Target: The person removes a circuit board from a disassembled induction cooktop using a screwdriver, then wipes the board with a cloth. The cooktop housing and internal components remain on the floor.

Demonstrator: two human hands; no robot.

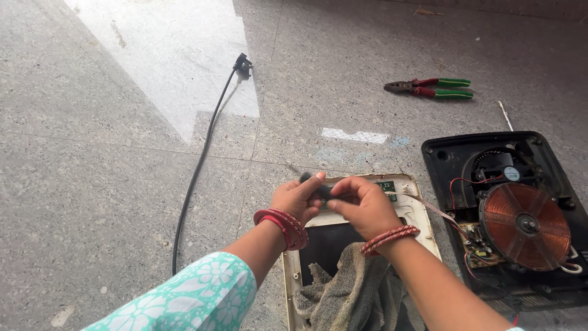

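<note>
My left hand [298, 197] and my right hand [361, 202] meet over a cream plastic cooktop cover [419, 211] lying on the floor. Together they pinch a small dark tool [321, 192], probably a screwdriver handle, with a thin metal tip poking out to the upper left. Red bangles ring both wrists. A small green circuit board [387, 186] sits at the cover's far edge, with a flat ribbon of wires running right. A grey rag [352, 288] lies on the cover below my hands.
To the right lies the open black base [441, 153] of an induction cooker with a copper coil [525, 224], a fan [499, 165] and red wires. Red-and-green pliers [432, 88] lie farther off. A black power cord [199, 165] with a plug [242, 64] trails left across the granite floor.
</note>
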